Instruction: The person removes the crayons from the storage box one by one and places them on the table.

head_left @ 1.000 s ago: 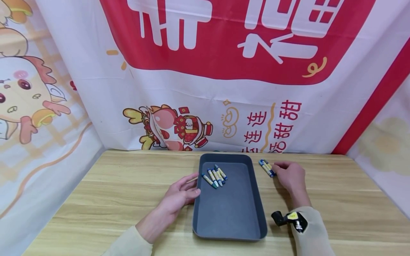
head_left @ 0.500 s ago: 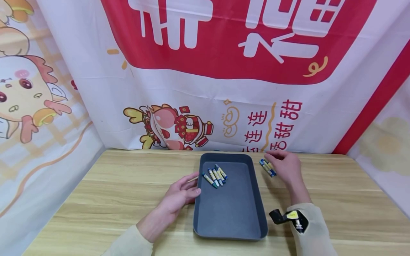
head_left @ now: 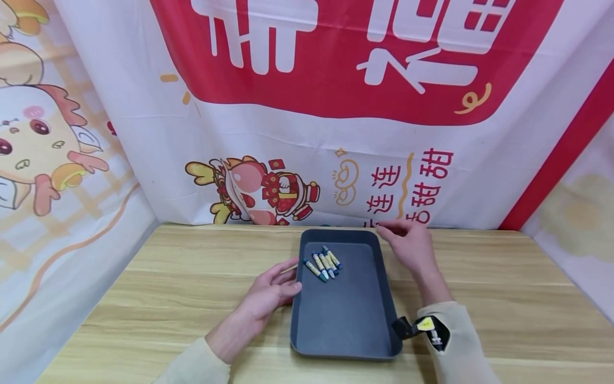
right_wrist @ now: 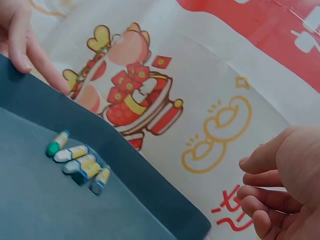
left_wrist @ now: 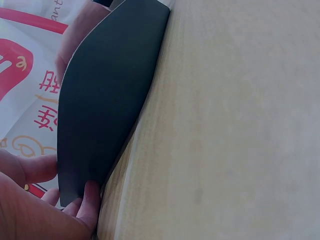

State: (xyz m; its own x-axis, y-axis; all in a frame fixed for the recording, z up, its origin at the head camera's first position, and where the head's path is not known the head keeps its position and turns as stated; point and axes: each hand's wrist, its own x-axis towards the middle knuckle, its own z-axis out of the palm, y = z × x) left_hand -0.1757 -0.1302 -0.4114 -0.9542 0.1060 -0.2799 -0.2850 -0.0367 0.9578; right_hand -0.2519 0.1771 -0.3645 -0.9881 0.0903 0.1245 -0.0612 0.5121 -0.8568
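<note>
My left hand (head_left: 264,293) rests against the long left wall of a dark grey rectangular tray (head_left: 345,320), its thumb at the rim. In the left wrist view, fingertips (left_wrist: 91,192) touch the tray's outer wall. Several short crayons (head_left: 322,265) with yellow wrappers and blue bands lie inside at the tray's far left. My right hand (head_left: 411,248) hovers by the far right corner of the tray. Its thumb and index finger come close together in the right wrist view; whether they pinch a crayon does not show. The table spot under this hand is hidden.
The wooden table (head_left: 206,272) reaches to a printed fabric backdrop (head_left: 288,117) along its far edge. A black wrist camera (head_left: 408,328) on the right sleeve juts out near the tray's right wall.
My right hand has lifted from the crayons on the table right of the tray and moved left and away to the far right corner. The left hand stays put.
</note>
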